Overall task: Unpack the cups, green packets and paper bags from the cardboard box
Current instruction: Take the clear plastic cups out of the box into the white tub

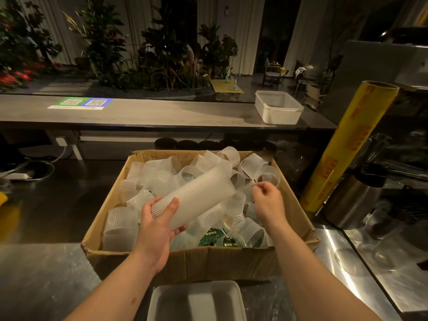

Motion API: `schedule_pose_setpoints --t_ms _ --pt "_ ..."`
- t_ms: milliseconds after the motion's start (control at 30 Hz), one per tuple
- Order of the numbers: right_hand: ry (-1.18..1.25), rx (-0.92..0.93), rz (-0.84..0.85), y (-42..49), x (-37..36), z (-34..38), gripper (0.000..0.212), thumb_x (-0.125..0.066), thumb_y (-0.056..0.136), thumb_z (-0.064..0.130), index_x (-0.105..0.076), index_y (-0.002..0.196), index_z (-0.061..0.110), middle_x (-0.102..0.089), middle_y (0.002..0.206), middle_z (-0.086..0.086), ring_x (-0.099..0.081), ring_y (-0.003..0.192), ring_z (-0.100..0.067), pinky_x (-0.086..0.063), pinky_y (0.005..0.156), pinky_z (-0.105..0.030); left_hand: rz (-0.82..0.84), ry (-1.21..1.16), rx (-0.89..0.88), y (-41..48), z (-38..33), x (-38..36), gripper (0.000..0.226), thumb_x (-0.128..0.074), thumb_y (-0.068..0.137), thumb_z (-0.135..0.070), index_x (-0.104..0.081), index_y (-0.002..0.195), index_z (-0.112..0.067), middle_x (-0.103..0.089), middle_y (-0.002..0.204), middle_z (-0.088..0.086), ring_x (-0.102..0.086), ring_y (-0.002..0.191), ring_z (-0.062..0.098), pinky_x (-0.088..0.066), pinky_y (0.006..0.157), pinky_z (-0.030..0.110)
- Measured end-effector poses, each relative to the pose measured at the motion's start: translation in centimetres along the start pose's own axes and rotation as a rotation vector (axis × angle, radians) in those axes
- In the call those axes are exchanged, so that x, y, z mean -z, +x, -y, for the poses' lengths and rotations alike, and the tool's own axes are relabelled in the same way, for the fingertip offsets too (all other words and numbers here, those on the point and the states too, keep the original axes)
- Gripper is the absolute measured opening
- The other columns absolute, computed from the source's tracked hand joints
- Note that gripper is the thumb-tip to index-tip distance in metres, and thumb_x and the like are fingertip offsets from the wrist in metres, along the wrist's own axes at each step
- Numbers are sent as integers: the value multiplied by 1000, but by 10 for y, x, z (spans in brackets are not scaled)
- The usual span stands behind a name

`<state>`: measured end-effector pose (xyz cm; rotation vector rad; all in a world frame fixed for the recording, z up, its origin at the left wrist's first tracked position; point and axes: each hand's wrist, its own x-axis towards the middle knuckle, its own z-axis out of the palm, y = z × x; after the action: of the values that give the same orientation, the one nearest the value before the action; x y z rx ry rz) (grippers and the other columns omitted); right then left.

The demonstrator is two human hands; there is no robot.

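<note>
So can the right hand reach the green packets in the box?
Probably yes. The right hand is over the box, and the green packets show between cups near the front wall. Loose cups lie partly over them, so it may have to nudge some aside.

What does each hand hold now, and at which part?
The left hand grips a stack of cups at its lower end, above the cardboard box. Whether the right hand pinches anything in its curled fingers cannot be told.
</note>
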<state>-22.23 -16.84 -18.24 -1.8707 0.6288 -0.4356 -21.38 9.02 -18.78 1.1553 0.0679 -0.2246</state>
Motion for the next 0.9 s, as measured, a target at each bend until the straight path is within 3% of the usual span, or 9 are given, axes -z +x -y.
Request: schedule_pose_setpoints --t_ms 67,167,333,500,600,667,733,800,900 --pt "-321 70 193 0 -9 -11 43 -63 99 23 -53 141 29 -64 113 -3 -62 83 -14 -57 72 -32 -4 2 -2 1 1 0 67 -73 78 -36 -43 138 -30 -48 134 11 -57 119 35 -58 83 41" --pt "-676 147 326 1 -21 -14 70 -69 95 26 -33 154 39 -40 144 -3 -57 117 -24 -55 93 -37 0 8 5 2 2 0 68 -73 78 -35 -42 139 -31 -47 135 11 -57 120 35 -58 87 43" --pt "-840 176 349 5 -30 -16 37 -71 93 42 -58 122 23 -37 133 -4 -40 125 -26 -45 108 -43 -4 10 0 2 2 1 68 -73 78 -36 -43 139 -31 -48 135 10 -57 119 35 -57 86 43" --pt "-451 135 214 -1 -21 -12 15 -63 99 32 -60 100 17 -39 131 5 -52 100 -12 -50 93 -34 0 18 -6 2 1 0 69 -73 78 -36 -42 139 -30 -48 135 10 -57 119 35 -58 84 42" --pt "24 -24 40 -3 -10 -3 11 -54 101 21 -56 94 12 -52 117 -7 -52 88 -17 -49 80 -39 2 12 2 2 1 -2 70 -74 76 -35 -42 139 -29 -48 134 10 -57 119 35 -57 85 42" --pt "374 -187 -7 -6 -3 2 10 -52 101 21 -58 101 13 -59 114 -15 -57 93 -25 -51 84 -42 1 12 4 2 1 -1 69 -74 76 -35 -43 137 -30 -48 134 10 -56 119 35 -57 84 42" --pt "668 -285 40 -11 2 5 22 -55 102 36 -60 113 17 -60 114 -16 -60 103 -31 -53 91 -46 3 15 4 1 1 -1 68 -74 76 -35 -44 136 -30 -48 134 11 -56 119 35 -57 85 42" --pt "796 -298 158 -15 6 4 55 -66 88 57 -55 126 18 -56 119 -13 -59 113 -35 -54 96 -52 10 16 5 0 1 0 69 -74 76 -35 -43 137 -30 -47 134 11 -56 119 36 -57 85 43" --pt "807 -273 298 -13 9 5 96 -90 67 48 -37 142 21 -53 137 -14 -59 121 -37 -52 101 -58 19 24 2 0 0 -1 69 -73 77 -35 -42 138 -29 -47 134 11 -56 119 35 -57 85 42"
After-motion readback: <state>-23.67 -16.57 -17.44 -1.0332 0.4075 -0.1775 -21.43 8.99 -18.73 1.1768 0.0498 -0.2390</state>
